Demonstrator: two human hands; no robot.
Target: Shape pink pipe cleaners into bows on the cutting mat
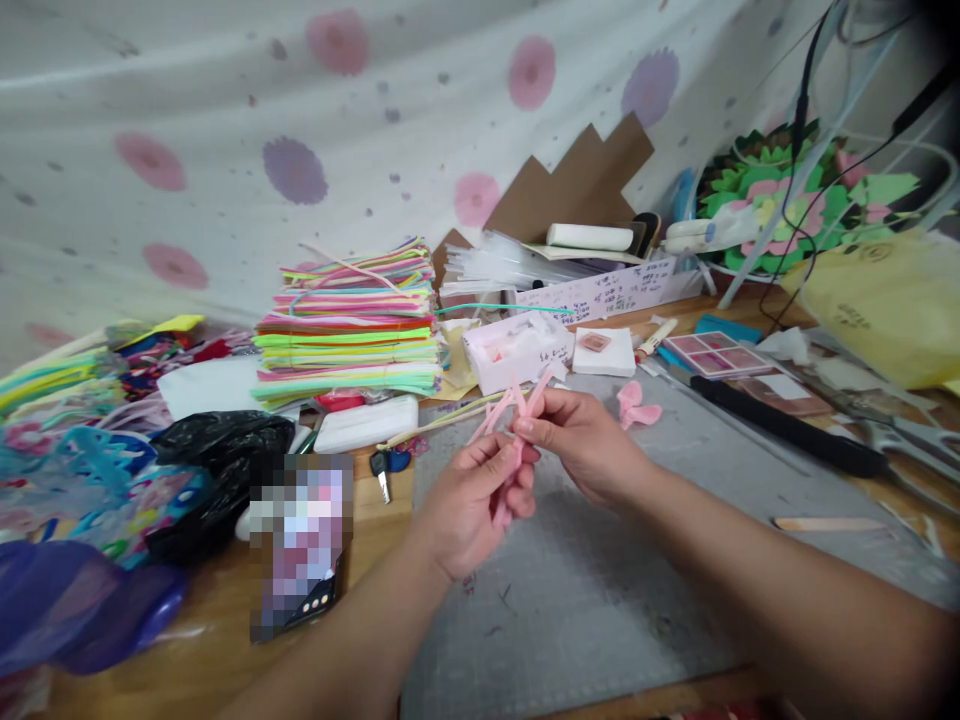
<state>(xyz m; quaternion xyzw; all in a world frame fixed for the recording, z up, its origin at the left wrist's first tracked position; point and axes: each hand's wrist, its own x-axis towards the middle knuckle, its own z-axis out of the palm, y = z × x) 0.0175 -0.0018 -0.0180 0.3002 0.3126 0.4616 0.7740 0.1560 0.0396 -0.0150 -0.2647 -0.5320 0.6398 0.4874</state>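
Observation:
Pink pipe cleaners (517, 398), bent into angled strands, are gripped between my two hands above the grey cutting mat (570, 620). My left hand (480, 490) is closed round their lower part, thumb pressed on top, and a pink end shows below its fingers. With thumb and forefinger, my right hand (577, 435) pinches the same strands just above. How they join is hidden by the fingers. Beyond the right hand, a pink looped pipe cleaner piece (639, 404) lies on the mat.
Bundled coloured pipe cleaners (349, 340) are stacked at the back left. A phone (304, 550), key (383, 475) and black plastic bag (225, 450) lie left. A white box (517, 350) stands behind my hands. Large scissors (900, 440) and a wooden stick (829, 524) lie right.

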